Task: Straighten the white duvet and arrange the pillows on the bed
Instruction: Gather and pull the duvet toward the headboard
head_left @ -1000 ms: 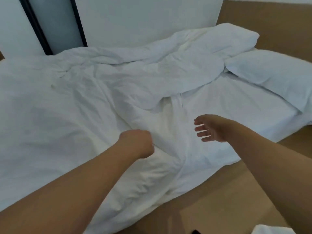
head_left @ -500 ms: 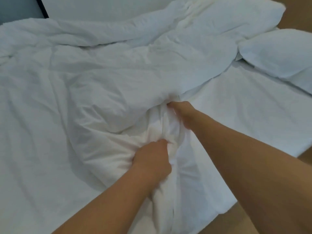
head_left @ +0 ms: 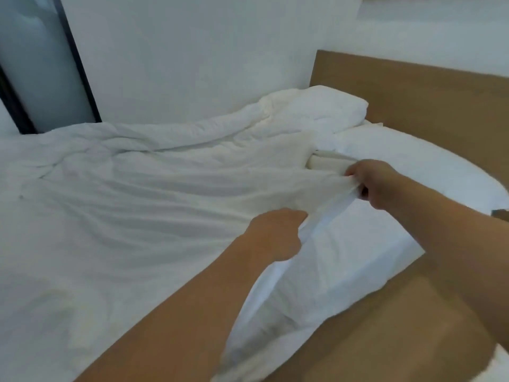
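The white duvet (head_left: 143,205) lies rumpled over most of the bed, pulled taut into long creases toward its near right edge. My left hand (head_left: 275,235) grips that edge low down, near the mattress side. My right hand (head_left: 371,186) grips the same edge higher, lifted off the sheet. One white pillow (head_left: 429,166) lies flat at the head of the bed on the right. A second pillow (head_left: 330,108) sits in the far corner, partly under bunched duvet.
A wooden headboard (head_left: 429,92) runs along the right. A wooden bed base (head_left: 385,326) sticks out past the mattress at lower right. A white wall and a dark-framed glass panel (head_left: 41,67) stand behind the bed.
Both hands have pulled the duvet edge up and to the right toward the pillows, stretching the fabric flat. The view has risen to show the headboard and wall.
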